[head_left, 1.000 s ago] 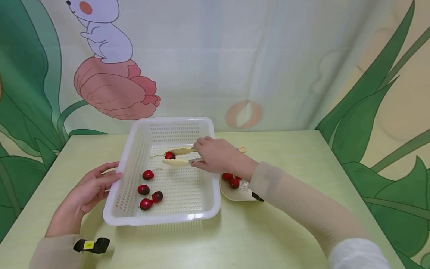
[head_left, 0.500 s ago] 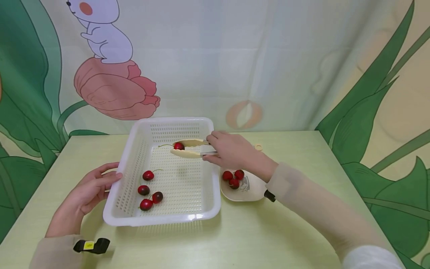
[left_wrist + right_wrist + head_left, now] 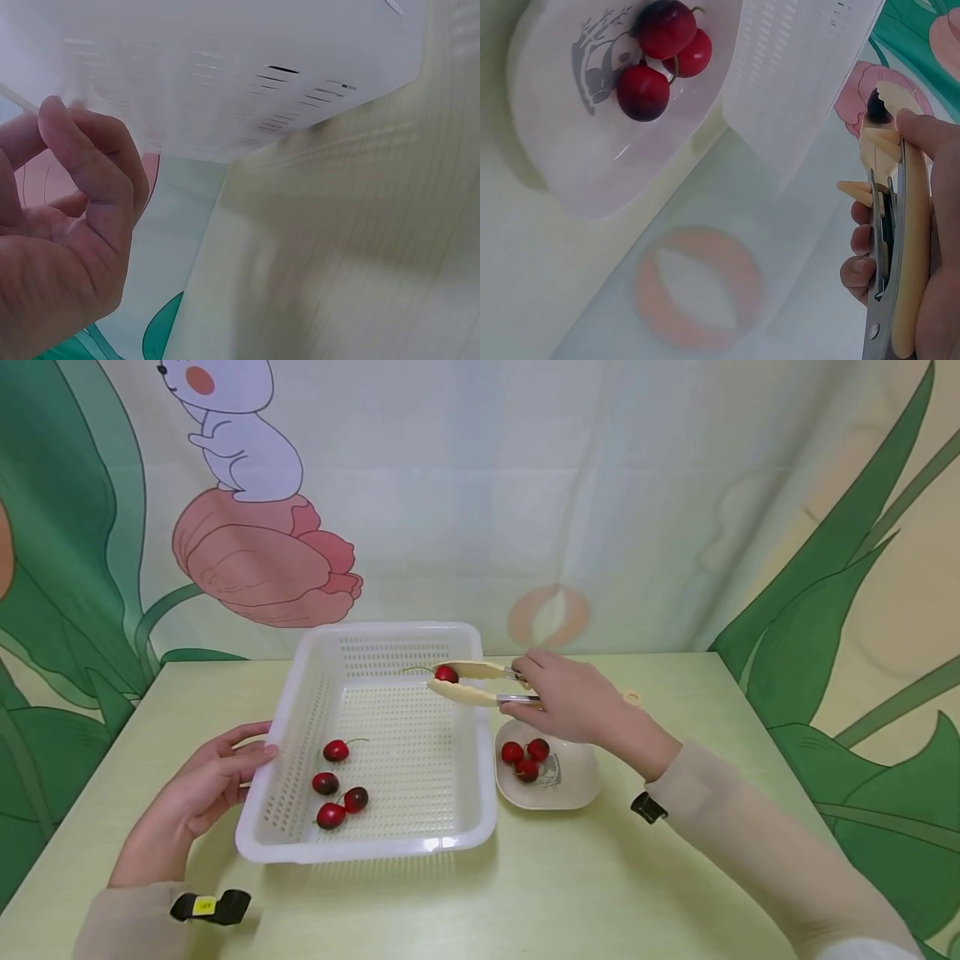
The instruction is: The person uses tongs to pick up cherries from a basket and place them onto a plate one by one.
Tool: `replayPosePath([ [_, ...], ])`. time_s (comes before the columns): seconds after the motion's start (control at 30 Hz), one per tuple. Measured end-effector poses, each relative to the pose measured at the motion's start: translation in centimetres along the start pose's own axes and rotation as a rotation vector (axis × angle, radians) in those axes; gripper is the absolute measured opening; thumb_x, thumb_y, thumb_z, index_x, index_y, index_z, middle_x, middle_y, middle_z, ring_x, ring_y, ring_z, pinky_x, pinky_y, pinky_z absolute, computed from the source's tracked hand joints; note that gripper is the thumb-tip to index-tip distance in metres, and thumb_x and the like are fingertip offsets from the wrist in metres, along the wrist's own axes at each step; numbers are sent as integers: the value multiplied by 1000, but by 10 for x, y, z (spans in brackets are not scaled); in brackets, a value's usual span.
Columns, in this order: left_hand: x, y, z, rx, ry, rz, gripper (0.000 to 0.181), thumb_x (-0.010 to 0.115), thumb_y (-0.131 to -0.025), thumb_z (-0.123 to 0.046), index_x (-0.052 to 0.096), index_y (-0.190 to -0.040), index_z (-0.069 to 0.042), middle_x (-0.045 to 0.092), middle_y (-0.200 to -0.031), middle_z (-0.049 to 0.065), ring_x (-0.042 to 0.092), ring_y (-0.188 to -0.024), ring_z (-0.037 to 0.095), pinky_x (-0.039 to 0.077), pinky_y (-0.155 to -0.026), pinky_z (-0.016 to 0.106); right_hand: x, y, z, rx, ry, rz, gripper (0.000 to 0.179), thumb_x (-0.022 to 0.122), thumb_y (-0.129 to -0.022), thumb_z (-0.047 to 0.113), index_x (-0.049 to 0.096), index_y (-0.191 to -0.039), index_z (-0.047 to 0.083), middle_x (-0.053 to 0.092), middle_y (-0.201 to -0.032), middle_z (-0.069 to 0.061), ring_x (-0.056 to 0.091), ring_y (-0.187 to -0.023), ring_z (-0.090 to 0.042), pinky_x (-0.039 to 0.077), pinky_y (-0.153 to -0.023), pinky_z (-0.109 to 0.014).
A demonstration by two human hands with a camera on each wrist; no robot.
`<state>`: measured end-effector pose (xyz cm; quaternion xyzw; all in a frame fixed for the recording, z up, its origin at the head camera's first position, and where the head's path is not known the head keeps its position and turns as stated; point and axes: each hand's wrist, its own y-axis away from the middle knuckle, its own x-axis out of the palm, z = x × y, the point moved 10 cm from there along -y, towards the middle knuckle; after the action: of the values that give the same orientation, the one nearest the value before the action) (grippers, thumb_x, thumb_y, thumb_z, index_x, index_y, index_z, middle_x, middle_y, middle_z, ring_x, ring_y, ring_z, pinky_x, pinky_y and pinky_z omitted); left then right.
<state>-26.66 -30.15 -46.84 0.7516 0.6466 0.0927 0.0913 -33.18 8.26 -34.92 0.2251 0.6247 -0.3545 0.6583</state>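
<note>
My right hand [image 3: 573, 700] grips a pair of tongs [image 3: 467, 695] with cream tips and metal arms. Pinched between the tips is a red cherry [image 3: 447, 674], its stem pointing left, raised near the right wall of a white plastic basket [image 3: 367, 852]. At the basket's left side, my left hand [image 3: 213, 777] holds the rim with thumb and fingers; the left wrist view shows the hand [image 3: 82, 195] at the rim from below. Several cherries, such as this dark one [image 3: 325, 783], lie on the left of the basket floor.
Right beside the basket stands a small white dish [image 3: 577, 785] with a grey drawing and 3 cherries [image 3: 643, 91] grouped at its left. A printed curtain [image 3: 420, 527] hangs behind the pale table [image 3: 525, 893].
My right hand has lifted the tongs with the cherry and carried them right, from the basket's middle to near its right wall. My left hand stays on the rim.
</note>
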Motion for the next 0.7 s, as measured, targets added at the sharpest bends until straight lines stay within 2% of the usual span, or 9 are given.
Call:
replayPosePath([
  [0.2,-1,0,0,5,-12,-6,45,64,-104,-24,41,-142,-27,66,-120,-15,71,-104,14,59,-87,41,-4,16,-15,29,-26,-36,51,64,-99,48,61,-127,5,63,-112,-7,62,-94,-21,55,-74,-41],
  [0.7,0,1,0,5,-7,1,47,63,-104,-23,40,-144,-25,66,-120,-14,71,-104,15,59,-87,40,8,53,-49,131,-54,-35,52,69,-96,48,62,-125,6,64,-108,-5,60,-89,-20,55,-73,-41],
])
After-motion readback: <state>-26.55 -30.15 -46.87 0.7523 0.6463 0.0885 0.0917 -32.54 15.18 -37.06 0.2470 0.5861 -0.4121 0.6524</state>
